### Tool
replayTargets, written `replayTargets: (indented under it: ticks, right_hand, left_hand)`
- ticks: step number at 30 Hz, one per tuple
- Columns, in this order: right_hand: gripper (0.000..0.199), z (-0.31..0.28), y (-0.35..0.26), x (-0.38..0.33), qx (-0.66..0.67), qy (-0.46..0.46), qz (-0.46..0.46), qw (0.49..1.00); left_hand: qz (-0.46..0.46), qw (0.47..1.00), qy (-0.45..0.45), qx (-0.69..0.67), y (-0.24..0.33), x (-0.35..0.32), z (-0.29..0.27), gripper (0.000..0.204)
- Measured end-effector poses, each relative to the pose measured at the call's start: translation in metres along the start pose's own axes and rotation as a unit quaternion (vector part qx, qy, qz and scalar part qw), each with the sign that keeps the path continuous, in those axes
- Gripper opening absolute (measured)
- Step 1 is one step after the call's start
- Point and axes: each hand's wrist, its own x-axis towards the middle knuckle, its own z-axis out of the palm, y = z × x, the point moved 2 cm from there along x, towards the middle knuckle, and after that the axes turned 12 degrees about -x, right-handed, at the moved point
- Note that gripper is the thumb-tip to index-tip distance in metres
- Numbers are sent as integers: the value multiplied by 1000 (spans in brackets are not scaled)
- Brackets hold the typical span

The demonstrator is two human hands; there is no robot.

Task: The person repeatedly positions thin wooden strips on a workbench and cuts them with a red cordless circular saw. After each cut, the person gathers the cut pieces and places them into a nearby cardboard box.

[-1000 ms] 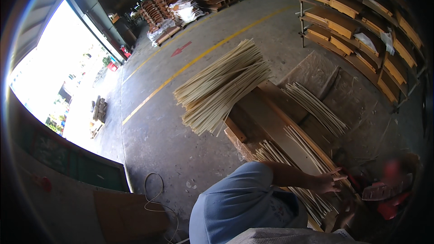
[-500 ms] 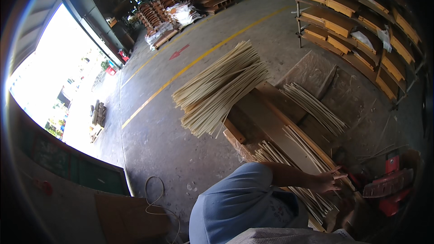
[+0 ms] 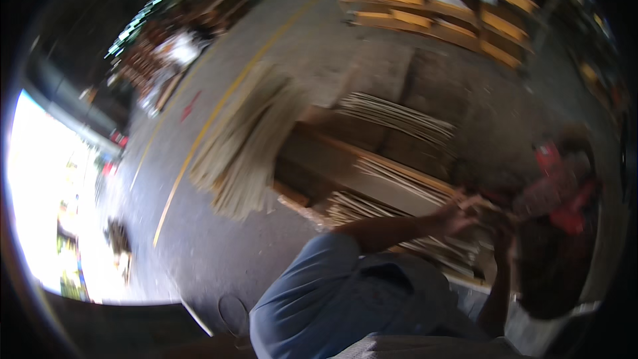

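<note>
Our view swung rightward and our right hand (image 3: 503, 225) came up close beside our left hand (image 3: 454, 216), bringing both onto one spot; blur hid whether the fingers gripped anything or stood apart, while thin rods (image 3: 362, 206) lay beneath the left forearm, near its fingers

Left grip (image 3: 458, 215) sits near right grip (image 3: 503, 225), beside pale sticks (image 3: 353, 206).

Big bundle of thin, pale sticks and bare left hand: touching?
Apart: in the head view, a stretch of brown wooden box lies between the bundle and the left hand.
</note>
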Motion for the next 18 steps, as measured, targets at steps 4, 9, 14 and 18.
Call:
replayTargets:
  ticks: [4, 9, 14, 18]
  right_hand:
    - [19, -4, -16, -3, -19, -7, 56, 998]
    - [13, -29, -34, 0, 52, 82, -26, 995]
    - [14, -36, -45, -5, 40, 69, -9, 997]
    - [13, -33, -49, 0, 43, 78, 7, 996]
  left_hand:
    - [-81, 996, -22, -22, 4, 3, 13, 59]
    - [189, 923, -155, 295, 10, 5, 10, 45]
    - [164, 922, -174, 306, 29, 4, 5, 45]
    - [165, 920, -172, 313, 29, 5, 2, 45]
